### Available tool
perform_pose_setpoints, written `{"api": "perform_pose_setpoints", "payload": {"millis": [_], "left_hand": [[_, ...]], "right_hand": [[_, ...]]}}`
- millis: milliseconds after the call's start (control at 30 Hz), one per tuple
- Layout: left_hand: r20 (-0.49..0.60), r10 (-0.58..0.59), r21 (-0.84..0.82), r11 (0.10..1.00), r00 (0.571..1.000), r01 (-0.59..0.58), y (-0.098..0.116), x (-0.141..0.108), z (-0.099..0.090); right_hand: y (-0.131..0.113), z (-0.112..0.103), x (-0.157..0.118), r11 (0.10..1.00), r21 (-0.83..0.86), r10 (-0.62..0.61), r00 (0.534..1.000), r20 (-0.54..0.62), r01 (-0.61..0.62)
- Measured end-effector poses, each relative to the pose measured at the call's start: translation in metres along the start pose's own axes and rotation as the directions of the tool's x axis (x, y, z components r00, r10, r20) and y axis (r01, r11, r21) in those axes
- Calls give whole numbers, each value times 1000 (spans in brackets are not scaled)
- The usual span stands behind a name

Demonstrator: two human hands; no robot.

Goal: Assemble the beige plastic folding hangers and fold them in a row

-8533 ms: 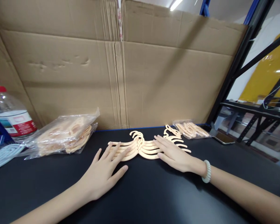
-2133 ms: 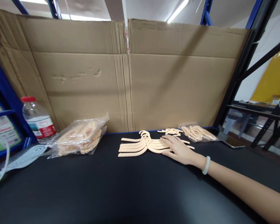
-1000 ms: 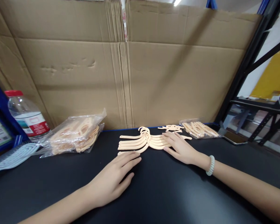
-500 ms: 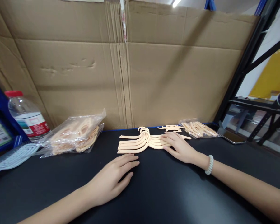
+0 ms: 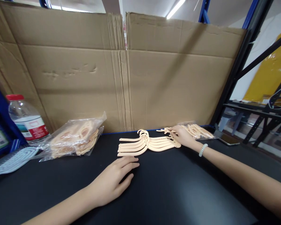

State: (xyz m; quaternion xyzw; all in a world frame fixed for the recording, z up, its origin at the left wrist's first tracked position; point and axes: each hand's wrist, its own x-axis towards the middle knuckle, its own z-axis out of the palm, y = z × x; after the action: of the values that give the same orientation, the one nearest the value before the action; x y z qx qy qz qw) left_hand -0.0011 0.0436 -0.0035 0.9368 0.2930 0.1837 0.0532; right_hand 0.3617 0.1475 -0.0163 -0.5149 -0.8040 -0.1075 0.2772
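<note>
We have the overlapping cream hangers (image 5: 131,153) lying flat at twelve o'clock on the black surface (image 5: 154,190), their curved hooks bunched in the middle and their arms fanned out towards nine and three o'clock.

Our left hand (image 5: 115,175) lies palm down at eleven o'clock, open and relaxed, with the fingers loosely together and the thumb apart from them. Its fingertips are just beside the nearest hanger arm, on our side of it, and it grips nothing.

Our right hand (image 5: 184,135) is at one o'clock, past the right ends of the hangers. Its fingers bend down at the small loose cream pieces (image 5: 161,130) behind the hanger arms. We cannot tell whether the fingertips close on one of the pieces or only touch them. A pale coiled bracelet (image 5: 203,150) circles that wrist.

Beyond the right hand, towards two o'clock, we see a clear bag of slim cream parts (image 5: 199,131), and farther out a flat phone-like object (image 5: 227,138). Between ten and eleven o'clock lies a bulkier clear bag of cream parts (image 5: 72,137). At ten o'clock a red-capped bottle (image 5: 32,123) stands upright, with a pale blue hairbrush (image 5: 14,161) nearer to us. Creased cardboard (image 5: 178,78) stands behind everything on the surface.
</note>
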Motion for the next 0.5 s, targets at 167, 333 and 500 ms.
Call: {"api": "perform_pose_setpoints", "payload": {"millis": [167, 333, 500], "left_hand": [[7, 2, -3, 1000, 1000, -2, 3, 1, -2], [5, -4, -12, 1000, 1000, 4, 6, 1, -4], [-4, 7, -19, 1000, 1000, -7, 5, 0, -4]], "right_hand": [[10, 0, 20, 998, -62, 10, 997, 76, -5], [5, 0, 40, 988, -122, -67, 978, 196, 93], [2, 2, 51, 968, -195, -91, 945, 314, 158]]}}
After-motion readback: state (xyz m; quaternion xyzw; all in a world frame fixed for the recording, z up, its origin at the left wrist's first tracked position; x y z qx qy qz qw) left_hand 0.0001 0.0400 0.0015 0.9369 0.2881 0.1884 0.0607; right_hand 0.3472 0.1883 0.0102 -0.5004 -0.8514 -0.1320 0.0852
